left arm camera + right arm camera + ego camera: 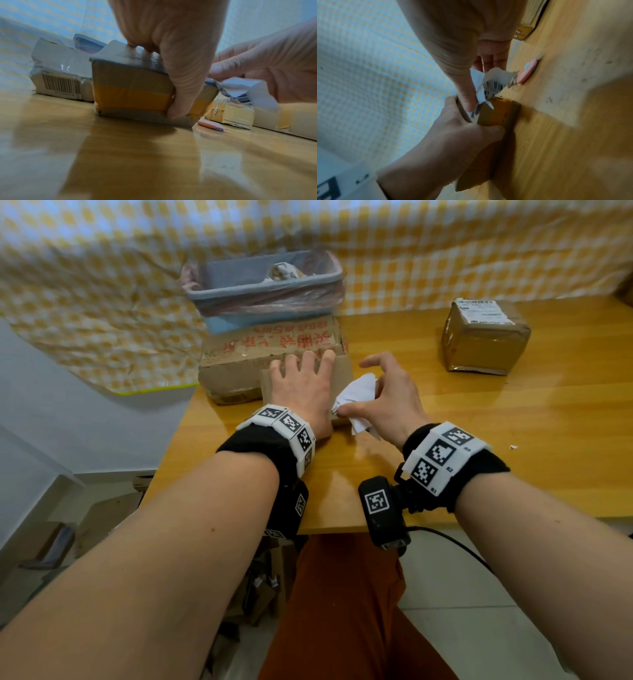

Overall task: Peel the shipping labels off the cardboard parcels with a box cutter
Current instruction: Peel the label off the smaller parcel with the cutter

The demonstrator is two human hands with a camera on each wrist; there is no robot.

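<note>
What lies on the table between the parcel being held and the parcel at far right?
Only the pink box cutter, beside the held parcel; the left wrist view shows it.

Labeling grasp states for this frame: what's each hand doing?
Left hand: holding the small parcel down, thumb curled round its side.
Right hand: pinching the peeled shipping label.

Yellow-checked cloth (102, 313), blue bin (263, 292), white label (356, 392), pink cutter (211, 125).
</note>
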